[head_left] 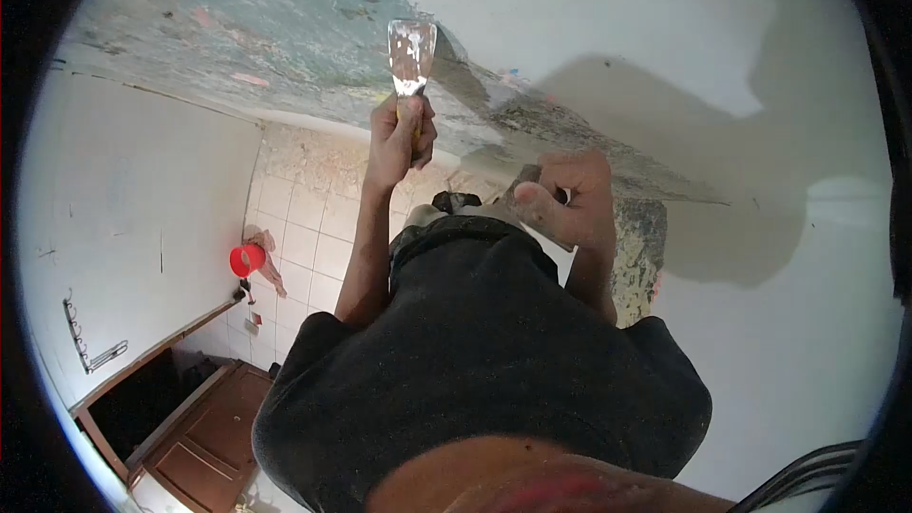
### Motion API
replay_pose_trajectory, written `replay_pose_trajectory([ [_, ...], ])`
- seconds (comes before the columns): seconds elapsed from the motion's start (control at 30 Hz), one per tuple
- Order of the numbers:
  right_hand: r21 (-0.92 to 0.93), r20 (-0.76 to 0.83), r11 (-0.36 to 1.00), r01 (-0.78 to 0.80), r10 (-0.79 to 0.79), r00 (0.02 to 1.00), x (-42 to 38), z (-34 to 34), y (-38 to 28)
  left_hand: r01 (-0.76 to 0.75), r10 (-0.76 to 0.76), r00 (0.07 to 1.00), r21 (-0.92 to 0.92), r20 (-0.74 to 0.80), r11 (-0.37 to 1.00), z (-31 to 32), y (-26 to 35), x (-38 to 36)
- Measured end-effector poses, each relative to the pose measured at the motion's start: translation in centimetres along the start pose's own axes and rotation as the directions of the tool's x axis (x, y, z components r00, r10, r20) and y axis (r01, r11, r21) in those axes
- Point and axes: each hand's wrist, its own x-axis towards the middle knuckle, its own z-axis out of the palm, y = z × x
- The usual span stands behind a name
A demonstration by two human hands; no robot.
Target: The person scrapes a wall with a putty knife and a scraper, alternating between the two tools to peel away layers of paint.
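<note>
Left hand [401, 133] is closed round the knife [411, 57], blade against the ceiling [285, 28] at the rough patch. Right hand [568, 199] is closed on the board [638, 252]. Judged step: skimming. Next stroke needs 1 shallow, steady blade angle.

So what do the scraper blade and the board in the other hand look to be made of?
Scraper blade: looks like bare metal, shiny where clean and smeared with pale filler. Board: cannot tell the material; a flat slab crusted with speckled grey plaster.
</note>
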Motion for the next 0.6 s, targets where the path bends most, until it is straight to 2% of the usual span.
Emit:
replay_pose_trajectory([
  [0.03,-0.012,0.022,1.000,0.025,-0.025,0.999,-0.1,-0.2,-0.1,0.014,-0.014,1.000,0.017,-0.009,1.000,0.2,0.2,-0.2],
  [0.17,-0.008,-0.028,0.998,-0.064,0.064,0.998,-0.5,0.5,1.1,-0.009,0.009,1.000,-0.009,-0.029,1.000,-0.2,0.1,0.4],
  [0.2,-0.021,-0.048,0.996,-0.081,0.080,0.996,-0.8,0.6,1.1,-0.017,0.017,1.000,-0.040,0.006,0.999,-0.2,-0.1,0.1],
  [0.33,-0.073,-0.073,0.994,-0.083,0.078,0.994,-1.1,0.0,1.3,-0.010,0.010,1.000,0.025,0.005,1.000,-0.5,0.6,0.6],
  [0.43,-0.163,-0.053,0.970,-0.178,0.171,0.984,-1.5,-0.5,2.0,-0.019,0.020,0.999,-0.031,0.033,0.999,-0.5,0.7,0.6],
  [0.57,-0.092,-0.092,0.968,-0.234,0.226,0.970,-2.3,-0.5,2.0,-0.030,0.028,0.998,0.027,0.062,0.999,0.2,0.4,0.7],
  [0.6,-0.087,-0.097,0.966,-0.245,0.236,0.967,-2.3,-0.3,1.9,-0.040,0.040,0.997,-0.006,0.060,0.999,0.4,0.4,0.9],
])
